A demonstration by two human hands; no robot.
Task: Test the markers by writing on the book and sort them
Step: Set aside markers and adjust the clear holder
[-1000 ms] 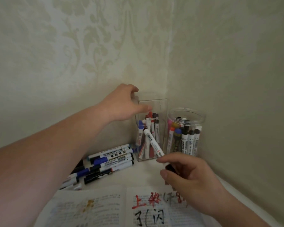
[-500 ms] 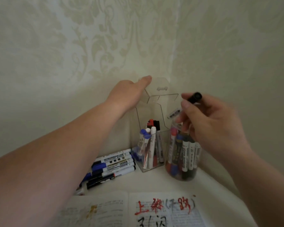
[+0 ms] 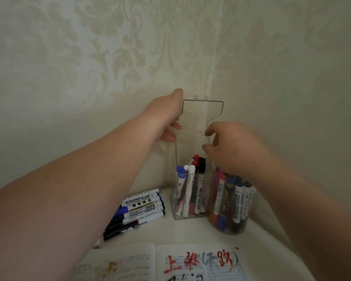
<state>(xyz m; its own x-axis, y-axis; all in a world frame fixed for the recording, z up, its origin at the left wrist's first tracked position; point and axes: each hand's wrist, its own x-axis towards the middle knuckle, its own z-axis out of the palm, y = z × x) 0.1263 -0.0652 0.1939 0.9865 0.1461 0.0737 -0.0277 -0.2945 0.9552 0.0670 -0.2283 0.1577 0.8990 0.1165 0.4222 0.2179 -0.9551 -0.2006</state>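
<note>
A clear rectangular box (image 3: 188, 207) stands in the wall corner with several markers upright in it. Its clear lid flap (image 3: 201, 112) stands raised against the wall. My left hand (image 3: 166, 118) grips the flap's left edge, thumb below and fingers on top. My right hand (image 3: 231, 147) pinches the box's upper right edge with curled fingers and holds no marker. A round clear jar (image 3: 231, 207), partly behind my right wrist, is packed with markers. Several loose markers (image 3: 142, 207) lie left of the box. The open book (image 3: 190, 264) at the bottom shows red and black writing.
Patterned walls meet in a corner right behind the box and jar. The white table surface (image 3: 190, 232) runs between the containers and the book. My left forearm crosses over part of the loose markers.
My right hand no longer holds the black-capped marker and has come down from above the jar to the box's edge. The lid flap now stands higher, held by my left hand.
</note>
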